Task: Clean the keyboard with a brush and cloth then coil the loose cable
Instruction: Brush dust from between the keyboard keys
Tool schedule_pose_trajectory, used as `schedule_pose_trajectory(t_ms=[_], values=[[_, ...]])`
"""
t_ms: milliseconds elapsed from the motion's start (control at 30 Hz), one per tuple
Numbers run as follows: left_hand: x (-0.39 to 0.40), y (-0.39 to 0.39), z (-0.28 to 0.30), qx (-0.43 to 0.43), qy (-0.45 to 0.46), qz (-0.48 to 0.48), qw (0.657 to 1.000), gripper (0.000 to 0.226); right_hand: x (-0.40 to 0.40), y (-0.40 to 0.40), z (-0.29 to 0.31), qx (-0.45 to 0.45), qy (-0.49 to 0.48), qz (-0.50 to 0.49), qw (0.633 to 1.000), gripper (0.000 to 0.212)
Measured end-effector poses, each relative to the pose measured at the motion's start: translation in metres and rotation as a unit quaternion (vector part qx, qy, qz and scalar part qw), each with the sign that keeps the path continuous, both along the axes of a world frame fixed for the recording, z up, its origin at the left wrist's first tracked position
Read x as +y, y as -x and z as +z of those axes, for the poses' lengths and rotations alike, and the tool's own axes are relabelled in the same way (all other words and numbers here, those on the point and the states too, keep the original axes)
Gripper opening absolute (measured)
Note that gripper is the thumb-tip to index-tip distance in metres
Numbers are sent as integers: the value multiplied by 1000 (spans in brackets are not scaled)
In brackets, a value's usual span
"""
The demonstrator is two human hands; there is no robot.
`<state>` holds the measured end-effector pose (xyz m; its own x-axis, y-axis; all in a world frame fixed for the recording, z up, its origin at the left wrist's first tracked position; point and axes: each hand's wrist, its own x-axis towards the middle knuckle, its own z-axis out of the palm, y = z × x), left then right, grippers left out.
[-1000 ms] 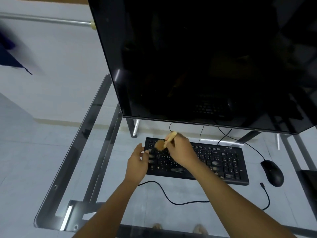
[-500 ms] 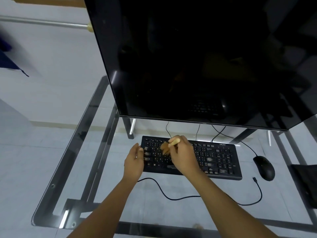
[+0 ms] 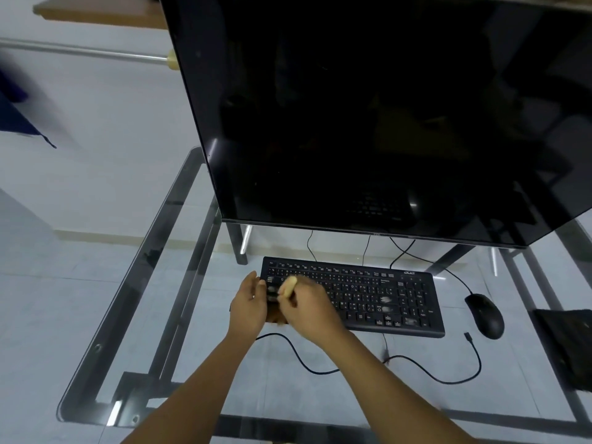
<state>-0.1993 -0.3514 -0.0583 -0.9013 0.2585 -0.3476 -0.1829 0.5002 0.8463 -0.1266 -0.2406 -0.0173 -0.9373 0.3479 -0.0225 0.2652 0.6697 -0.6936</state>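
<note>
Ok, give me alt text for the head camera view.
A right hand holds a brush at the left end of a black keyboard on a glass desk, the left hand steadying it below a dark monitor.

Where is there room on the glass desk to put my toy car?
Bare glass lies left of the black keyboard, towards the desk's metal frame. It is crowded in front, where the loose black cable runs, and right, by the black mouse and dark cloth.
</note>
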Motion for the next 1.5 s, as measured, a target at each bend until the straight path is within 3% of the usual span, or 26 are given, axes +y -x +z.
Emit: schedule_pose_trajectory(t_ms=[67, 133, 233, 300, 367, 467, 533, 600, 667, 733, 833, 933, 1033, 1133, 1167, 1267, 1333, 1400, 1500], values=[[3, -3, 6, 40, 4, -15, 999, 41, 21, -5, 3, 49, -26, -110, 992, 10], [7, -3, 10, 104, 9, -34, 994, 33, 36, -11, 6, 89, 23, -163, 982, 7], [18, -4, 7, 167, 36, -86, 982, 37, 40, -18, 5, 0, 54, -98, 994, 8], [25, -7, 5, 196, 62, -123, 971, 47, 49, -19, 3, 48, 19, -132, 990, 10], [30, -11, 4, 247, 78, -168, 951, 50, 62, -16, 6, 91, 42, -180, 979, 10], [33, -17, 1, 296, 101, -215, 925, 50, 69, -12, 11, 11, 66, -118, 991, 11], [33, -28, -1, 302, 118, -221, 920, 52, 76, -8, 11, 56, 28, -151, 987, 15], [34, -40, -5, 306, 121, -230, 916, 54, 85, -2, 12, 85, 50, -189, 977, 14], [31, -49, -13, 309, 125, -248, 910, 56, 83, 5, 13, 14, 92, -126, 988, 14], [28, -56, -20, 306, 137, -262, 905, 58, 78, 9, 13, -9, 58, -79, 995, 16], [26, -57, -23, 308, 145, -264, 902, 57, 83, 14, 12, 46, 49, -134, 989, 15], [27, -54, -23, 310, 127, -265, 904, 56, 83, 13, 12, -28, 59, -73, 995, 15], [30, -52, -21, 307, 106, -264, 908, 55, 97, 3, 13, 33, 50, -157, 986, 15], [37, -49, -17, 302, 89, -263, 912, 55, 106, -12, 13, -35, 95, -114, 988, 13], [39, -48, -17, 303, 87, -263, 912, 54, 108, -16, 13, -41, 70, -110, 991, 12], [44, -45, -17, 297, 88, -263, 914, 52, 118, -27, 15, 28, 50, -180, 982, 9], [48, -41, -16, 302, 90, -273, 909, 51, 119, -32, 15, 2, 82, -140, 987, 10], [51, -38, -18, 308, 95, -281, 904, 49, 115, -37, 14, -31, 52, -95, 994, 10], [55, -32, -17, 312, 109, -287, 899, 47, 119, -44, 16, 44, 24, -179, 983, 9]])
